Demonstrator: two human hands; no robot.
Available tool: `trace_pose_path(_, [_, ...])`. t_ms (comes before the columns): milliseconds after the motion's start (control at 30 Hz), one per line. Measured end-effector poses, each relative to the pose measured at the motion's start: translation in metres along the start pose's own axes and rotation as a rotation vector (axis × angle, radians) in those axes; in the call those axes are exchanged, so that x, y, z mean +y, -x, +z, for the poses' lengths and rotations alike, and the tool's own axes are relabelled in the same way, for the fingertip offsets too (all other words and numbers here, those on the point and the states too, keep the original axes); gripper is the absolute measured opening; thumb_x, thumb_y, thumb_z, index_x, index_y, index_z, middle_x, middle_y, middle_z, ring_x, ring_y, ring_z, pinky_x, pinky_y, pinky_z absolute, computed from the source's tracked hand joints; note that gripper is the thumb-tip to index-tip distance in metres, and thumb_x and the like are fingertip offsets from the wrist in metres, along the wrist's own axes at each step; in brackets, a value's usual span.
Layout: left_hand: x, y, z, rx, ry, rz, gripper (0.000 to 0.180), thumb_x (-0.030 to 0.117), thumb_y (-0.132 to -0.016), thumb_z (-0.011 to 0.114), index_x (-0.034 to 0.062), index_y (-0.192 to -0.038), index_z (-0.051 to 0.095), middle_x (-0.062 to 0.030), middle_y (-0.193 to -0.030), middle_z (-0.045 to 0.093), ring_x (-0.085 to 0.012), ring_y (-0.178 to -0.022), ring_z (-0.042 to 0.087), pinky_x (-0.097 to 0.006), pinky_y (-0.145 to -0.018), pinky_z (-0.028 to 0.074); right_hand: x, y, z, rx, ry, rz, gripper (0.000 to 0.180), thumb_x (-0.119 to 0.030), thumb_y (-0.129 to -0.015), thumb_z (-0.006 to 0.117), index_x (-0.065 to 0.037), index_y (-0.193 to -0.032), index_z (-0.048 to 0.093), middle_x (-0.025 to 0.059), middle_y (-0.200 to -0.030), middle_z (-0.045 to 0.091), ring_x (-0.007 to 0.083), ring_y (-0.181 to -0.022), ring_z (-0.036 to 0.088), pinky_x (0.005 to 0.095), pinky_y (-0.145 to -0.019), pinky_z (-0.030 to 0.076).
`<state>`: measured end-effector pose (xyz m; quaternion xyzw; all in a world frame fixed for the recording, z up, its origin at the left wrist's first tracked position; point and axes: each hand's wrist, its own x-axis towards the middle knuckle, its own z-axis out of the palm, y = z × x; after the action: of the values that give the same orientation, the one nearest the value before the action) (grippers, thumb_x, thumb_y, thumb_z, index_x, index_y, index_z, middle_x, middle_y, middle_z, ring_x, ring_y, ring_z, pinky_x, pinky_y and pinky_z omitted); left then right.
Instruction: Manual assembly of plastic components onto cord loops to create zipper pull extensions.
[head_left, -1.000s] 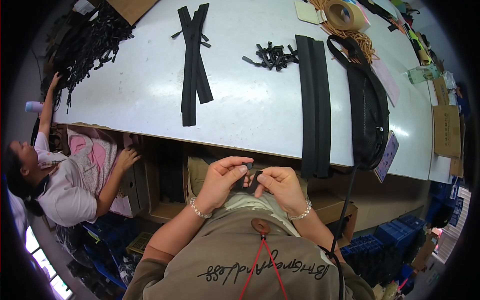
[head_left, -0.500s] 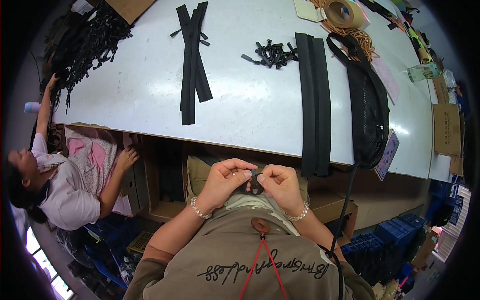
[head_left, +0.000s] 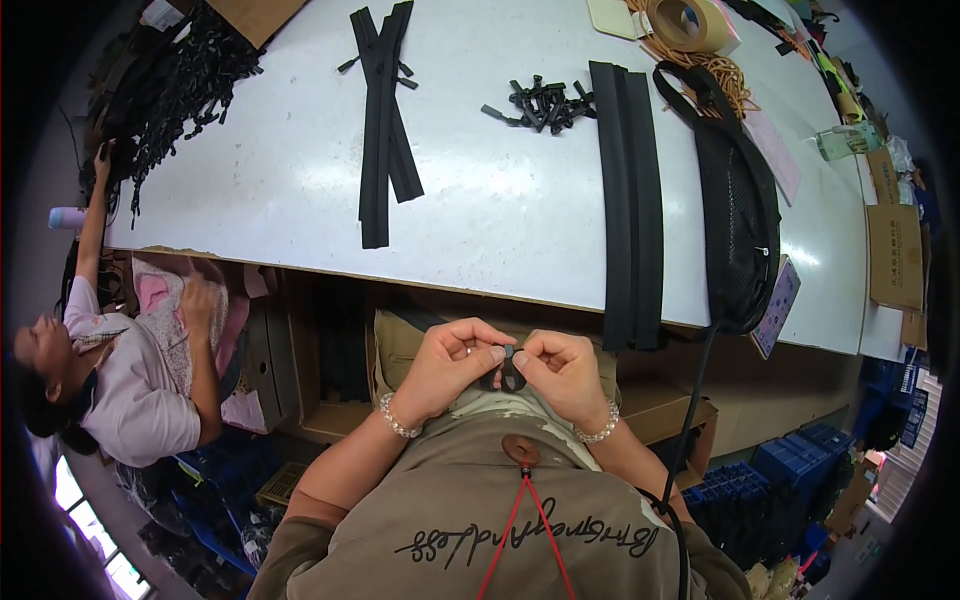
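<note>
A small black piece [head_left: 511, 372], too small to tell its exact kind, was held close to the person's chest, just below the near edge of the white table [head_left: 500, 210]. The left hand [head_left: 452, 362] had its fingers curled and pinched on the left side of the piece, and the right hand [head_left: 562, 370] was pinched on its right side, the fingertips of both hands meeting around it. Each wrist wore a bead bracelet, and a red cord hung down over the olive shirt below the hands. On the table straight ahead lay a pair of long black zipper strips [head_left: 630, 200], running from the far part of the table to its near edge and hanging slightly over it, just beside the right hand. To their right rested a black mesh bag [head_left: 740, 220], with a black cord trailing off the table edge past the right forearm. Farther up the table sat a small heap of black plastic parts [head_left: 540, 102], and to the left of that a second bundle of black strips [head_left: 383, 120] lay well apart from the hands. A roll of tan tape [head_left: 690, 20] stood at the far edge. At the left, another person [head_left: 130, 390] sat beside the table with one arm reaching up to a dark tangle of straps [head_left: 170, 80] at the table's left end.
</note>
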<state>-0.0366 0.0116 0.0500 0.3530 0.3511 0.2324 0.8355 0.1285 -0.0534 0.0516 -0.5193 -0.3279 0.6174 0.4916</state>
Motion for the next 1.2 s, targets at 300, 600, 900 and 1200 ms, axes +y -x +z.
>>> trace_pose_path(300, [-0.002, 0.001, -0.002, -0.001, -0.016, 0.015, 0.011, 0.000, -0.085, 0.056, -0.0026, -0.095, 0.060, -0.0065, -0.080, 0.061, -0.0111, -0.067, 0.057, -0.025, -0.062, 0.050, 0.001, 0.003, 0.008, 0.104, 0.052, -0.044, 0.011, -0.002, -0.084, 0.058, 0.001, -0.073, 0.058, -0.0057, -0.063, 0.052, -0.0021, -0.055, 0.040, 0.0161, -0.046, 0.031])
trace_pose_path(600, [-0.002, -0.003, 0.000, 0.145, -0.132, 0.086, 0.014, -0.002, -0.082, 0.061, -0.0014, -0.096, 0.064, -0.0040, -0.084, 0.064, -0.0073, -0.074, 0.058, -0.020, -0.065, 0.048, 0.013, -0.001, 0.004, 0.146, -0.067, 0.082, 0.008, -0.004, -0.085, 0.060, 0.002, -0.080, 0.059, -0.0028, -0.066, 0.055, 0.0004, -0.056, 0.048, 0.0171, -0.047, 0.037])
trace_pose_path(900, [0.004, 0.003, -0.003, 0.034, -0.539, 0.621, 0.018, -0.006, -0.066, 0.073, 0.0020, -0.081, 0.067, -0.0087, -0.079, 0.066, -0.0195, -0.075, 0.063, -0.028, -0.067, 0.050, -0.011, 0.003, 0.000, 0.091, 0.487, -0.562, 0.014, 0.004, -0.070, 0.067, 0.000, -0.083, 0.064, 0.0118, -0.083, 0.063, 0.0216, -0.070, 0.062, 0.0271, -0.060, 0.050])
trace_pose_path(1200, [0.008, 0.005, 0.000, 0.004, -0.595, 0.731, 0.018, -0.004, -0.065, 0.074, 0.0026, -0.080, 0.067, -0.0078, -0.079, 0.066, -0.0206, -0.074, 0.064, -0.029, -0.066, 0.050, -0.013, 0.006, 0.001, 0.091, 0.486, -0.574, 0.010, 0.003, -0.071, 0.066, 0.001, -0.080, 0.062, 0.0122, -0.080, 0.063, 0.0217, -0.070, 0.063, 0.0267, -0.061, 0.049])
